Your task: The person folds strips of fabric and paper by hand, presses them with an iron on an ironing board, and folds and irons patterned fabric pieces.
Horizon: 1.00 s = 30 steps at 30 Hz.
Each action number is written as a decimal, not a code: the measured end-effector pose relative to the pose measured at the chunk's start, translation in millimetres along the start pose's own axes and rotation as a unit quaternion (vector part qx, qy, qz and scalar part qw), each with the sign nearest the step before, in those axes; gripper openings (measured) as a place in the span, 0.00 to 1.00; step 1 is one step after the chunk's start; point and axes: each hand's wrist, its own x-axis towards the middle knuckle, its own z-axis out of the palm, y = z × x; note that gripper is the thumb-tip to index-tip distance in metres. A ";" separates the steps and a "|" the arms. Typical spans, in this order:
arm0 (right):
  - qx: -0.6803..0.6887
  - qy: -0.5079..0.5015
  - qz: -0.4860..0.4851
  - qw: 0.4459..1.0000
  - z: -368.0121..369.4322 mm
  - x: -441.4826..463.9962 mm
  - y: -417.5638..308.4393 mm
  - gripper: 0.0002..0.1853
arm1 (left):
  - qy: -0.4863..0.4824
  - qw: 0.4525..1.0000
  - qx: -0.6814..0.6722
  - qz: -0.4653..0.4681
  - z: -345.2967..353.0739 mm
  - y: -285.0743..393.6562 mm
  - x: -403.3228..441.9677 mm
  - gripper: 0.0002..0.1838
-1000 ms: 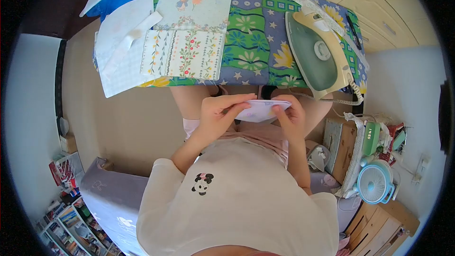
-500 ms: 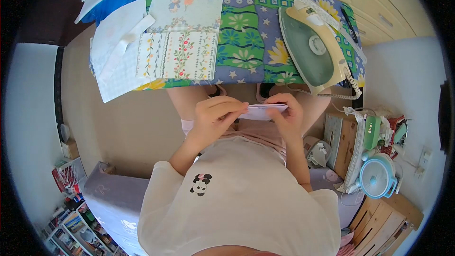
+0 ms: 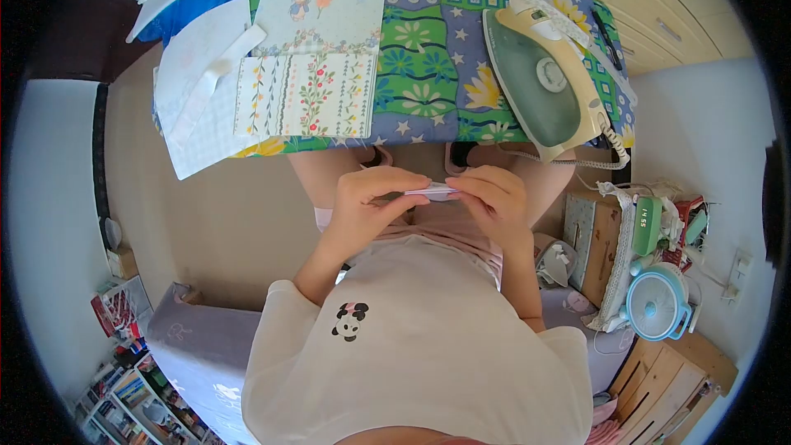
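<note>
Above my lap, a small folded pale lilac piece, fabric or paper, is pinched between my two hands. My left hand grips its left end between thumb and fingers. On the other side my right hand pinches it by the upper right part, and its fingers hide that end. Past my hands lies the ironing board with its flowered blue and green cover. On it are printed floral sheets at the left and a cream and green iron on its side at the right.
White sheets and a pale strip overhang the board's left edge. The iron's coiled cord hangs at the right. A clear ruler lies behind the iron. To my right stand a green clock and a light-blue lidded pot.
My right hand has moved left along the lilac piece, closer to my left hand. Less of the piece shows, and the right fingers now pinch its top edge.
</note>
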 end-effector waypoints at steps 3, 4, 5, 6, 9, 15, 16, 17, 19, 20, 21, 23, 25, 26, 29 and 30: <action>0.010 0.001 0.002 1.000 0.8 0.0 -0.5 0.12 | 0.017 0.998 -0.045 -0.040 2.2 4.8 -0.7 0.11; 0.015 0.003 0.003 1.000 1.0 0.3 -0.9 0.13 | 0.018 0.998 -0.045 -0.040 2.0 5.2 -1.0 0.11; 0.015 0.003 0.003 1.000 0.6 1.1 -1.7 0.13 | 0.018 0.996 -0.064 -0.054 1.9 5.6 -1.2 0.11; 0.022 0.000 0.002 1.000 -0.2 2.5 -3.1 0.13 | 0.018 0.994 -0.083 -0.067 1.7 5.7 -1.1 0.10; 0.069 0.003 0.076 0.995 1.3 1.2 -9.2 0.12 | 0.022 0.997 -0.073 -0.031 0.8 0.5 -3.6 0.09; 0.330 0.103 0.325 0.880 17.7 -10.3 8.0 0.07 | 0.159 0.979 -0.113 -0.059 6.7 3.7 -2.9 0.04; 0.377 0.093 0.352 0.852 18.0 -7.7 11.3 0.07 | 0.158 0.979 -0.113 -0.057 5.9 3.3 -0.7 0.04; 0.377 0.094 0.351 0.852 17.6 -5.6 11.8 0.07 | 0.164 0.986 -0.030 -0.018 4.3 1.7 4.0 0.04; 0.327 0.133 0.350 0.868 18.5 2.2 8.3 0.08 | 0.169 0.984 0.053 0.023 1.6 2.7 16.5 0.04; 0.327 0.133 0.349 0.868 20.2 8.4 10.6 0.08 | 0.174 0.977 0.123 0.018 -0.6 8.7 26.4 0.04; 0.250 0.153 0.318 0.902 22.2 17.8 15.9 0.08 | 0.178 0.965 0.193 0.012 -2.3 10.8 36.2 0.04; 0.148 0.183 0.257 0.937 26.6 40.8 31.5 0.10 | 0.194 0.958 0.210 0.023 -4.3 -0.8 62.1 0.03; 0.125 0.196 0.223 0.947 30.2 61.6 45.4 0.13 | 0.211 0.950 0.227 0.037 -6.5 -12.1 89.4 0.03; 0.074 0.173 0.241 0.952 31.4 69.8 49.9 0.17 | 0.221 0.940 0.248 0.073 -7.6 -16.8 102.5 0.04; -0.002 0.117 0.269 0.956 28.9 81.0 50.4 0.29 | 0.224 0.934 0.259 0.099 -10.6 -30.3 127.3 0.04; -0.027 0.094 0.215 0.972 31.0 79.6 58.0 0.28 | 0.215 0.941 0.247 0.086 -11.8 -34.7 133.3 0.04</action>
